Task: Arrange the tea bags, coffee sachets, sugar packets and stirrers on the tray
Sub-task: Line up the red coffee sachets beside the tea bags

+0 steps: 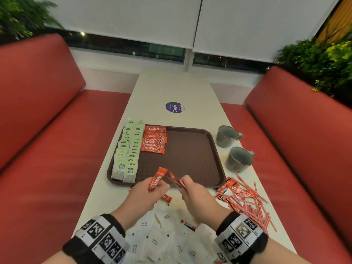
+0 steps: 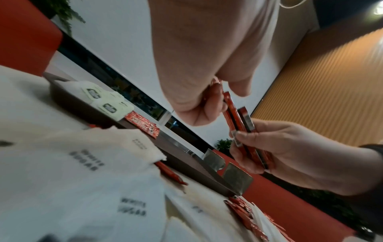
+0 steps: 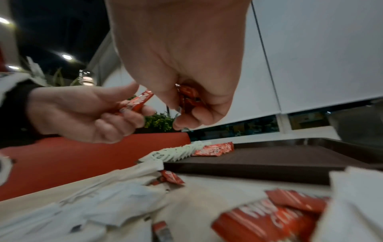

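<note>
Counter (image 1: 171, 88): carries the tray, which serves as landmark throughout.
Tray (image 1: 190, 149): brown, most of its floor bare; tea bags (image 1: 127, 149) fill its left side in two overlapping columns, and a coffee row (image 1: 154, 140) lies just right of them at the far end.
Sugar packets (image 1: 162, 239): loose white heap on the counter, nearer the person than the tray.
Stirrers (image 1: 255, 202): scattered off the tray's near right corner, mixed with loose sachets (image 1: 240, 193).
Mugs (image 1: 228, 136): two, right of the tray.
Left hand (image 1: 146, 193): above the tray's near edge, fingers pinching a single sachet (image 1: 157, 179).
Right hand (image 1: 192, 189): beside the left, fingers curled round a sachet bundle (image 1: 176, 180).
Step in hand: judged to be feeding sachets singly from bundle to tray. Advise laying each print-up, overlapping the existing row toward the near edge, edges squared.
Left wrist view: shows the bundle edge-on as several sachets (image 2: 242, 126); the head view does not resolve this.
Right wrist view: shows a stray sachet (image 3: 172, 177) tucked among sugar packets near the tray's near rim.
</note>
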A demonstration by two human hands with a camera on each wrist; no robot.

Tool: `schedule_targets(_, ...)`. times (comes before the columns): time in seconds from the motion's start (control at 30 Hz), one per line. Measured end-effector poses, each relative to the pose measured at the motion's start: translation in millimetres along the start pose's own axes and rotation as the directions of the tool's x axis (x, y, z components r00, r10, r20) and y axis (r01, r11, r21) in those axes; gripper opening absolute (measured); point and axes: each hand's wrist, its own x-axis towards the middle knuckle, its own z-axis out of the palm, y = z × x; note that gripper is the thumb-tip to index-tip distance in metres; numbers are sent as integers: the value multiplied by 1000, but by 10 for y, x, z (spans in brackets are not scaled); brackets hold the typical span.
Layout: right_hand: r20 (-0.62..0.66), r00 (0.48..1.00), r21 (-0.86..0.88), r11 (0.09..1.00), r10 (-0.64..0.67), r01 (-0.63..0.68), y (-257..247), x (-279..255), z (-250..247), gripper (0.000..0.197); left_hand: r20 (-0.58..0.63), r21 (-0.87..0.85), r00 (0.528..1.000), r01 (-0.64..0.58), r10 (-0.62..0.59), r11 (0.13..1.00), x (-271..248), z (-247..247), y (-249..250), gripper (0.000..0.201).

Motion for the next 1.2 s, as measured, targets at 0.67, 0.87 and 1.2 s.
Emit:
schedule_targets(0.67,1,990,926,373,141,-54,-370,-151,-229,20,145,-144,989,17,4,989,-228,-110,270,16)
schedule_targets(0.87,15,996,984,178,88,-31,-378,-166,-323,15,102,108,988,-127,116,986,-399,-86,357,14)
schedule_targets(1.2,3,999,917,399,47,-21,-475,-289,-237,11,9,86,991,-135,135,987,-516,-86,356,15)
